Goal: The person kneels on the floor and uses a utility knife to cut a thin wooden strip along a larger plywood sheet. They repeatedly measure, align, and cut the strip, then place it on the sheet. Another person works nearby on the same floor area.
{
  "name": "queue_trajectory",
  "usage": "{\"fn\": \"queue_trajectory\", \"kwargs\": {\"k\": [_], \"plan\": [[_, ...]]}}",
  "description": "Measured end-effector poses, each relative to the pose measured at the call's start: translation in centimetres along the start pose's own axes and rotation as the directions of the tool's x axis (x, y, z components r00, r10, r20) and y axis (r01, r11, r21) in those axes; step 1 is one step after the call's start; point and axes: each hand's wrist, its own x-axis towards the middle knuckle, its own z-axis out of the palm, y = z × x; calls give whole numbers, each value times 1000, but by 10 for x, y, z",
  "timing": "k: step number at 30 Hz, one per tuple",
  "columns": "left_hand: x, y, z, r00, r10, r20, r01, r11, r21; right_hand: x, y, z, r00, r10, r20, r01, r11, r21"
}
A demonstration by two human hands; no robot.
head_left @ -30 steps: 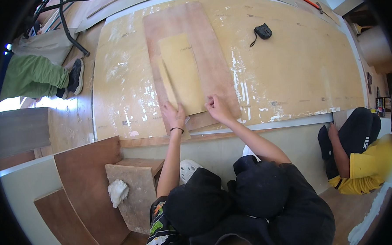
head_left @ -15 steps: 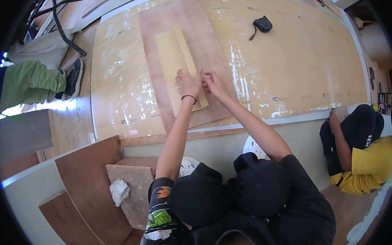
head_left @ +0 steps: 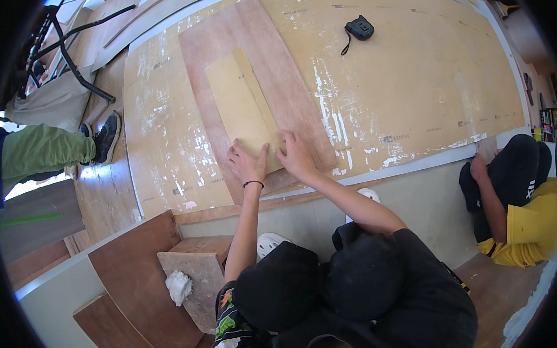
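Observation:
A yellowish paper-like panel [head_left: 232, 101] with a narrow strip [head_left: 252, 91] along its right side lies on a reddish plywood board [head_left: 287, 86]. My left hand [head_left: 248, 163] rests on the panel's near left end, thumb and fingers spread. Just beside it, my right hand [head_left: 295, 154] touches the near right edge, its fingers bent but apart. Under the plywood is a large scuffed yellowish sheet [head_left: 424, 93]. A black tape measure [head_left: 360, 28] with a wrist loop lies on that sheet, beyond the board to the right.
A person's green-trousered leg [head_left: 53, 146] is at left, below black bent tubing [head_left: 82, 83]. A person in yellow [head_left: 535, 225] crouches at right. A plywood step [head_left: 190, 283] holds a white crumpled rag [head_left: 178, 287], beside brown panels [head_left: 133, 267] at lower left.
The strip shifted from the panel's left side to its right. My hands moved up half a second ago and have come back toward the near end, left fingers spread, right ones loosened.

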Motion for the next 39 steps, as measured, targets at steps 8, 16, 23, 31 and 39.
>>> {"fn": "queue_trajectory", "kwargs": {"k": [8, 16, 23, 31, 39], "plan": [[-17, -5, 4, 1000, -21, -1, 21, 1000, 5, -17, 9, -5, 995, 73, -74, -76, 996, -36], [-18, -5, 12, 997, 17, -79, -8, 993, 117, -21, 7, -7, 999, 36, -30, -37, 999, -34], [-19, -6, 15, 991, 55, -122, -37, 989, 141, -26, 8, -7, 992, -3, -125, -2, 999, -36], [-17, 2, 0, 987, 120, -103, -105, 985, 140, -28, 10, -10, 990, 6, -142, -11, 1000, -29], [108, 50, 17, 919, 392, -47, -395, 915, -80, -26, 8, -23, 997, 72, 22, -72, 997, -1]]}}
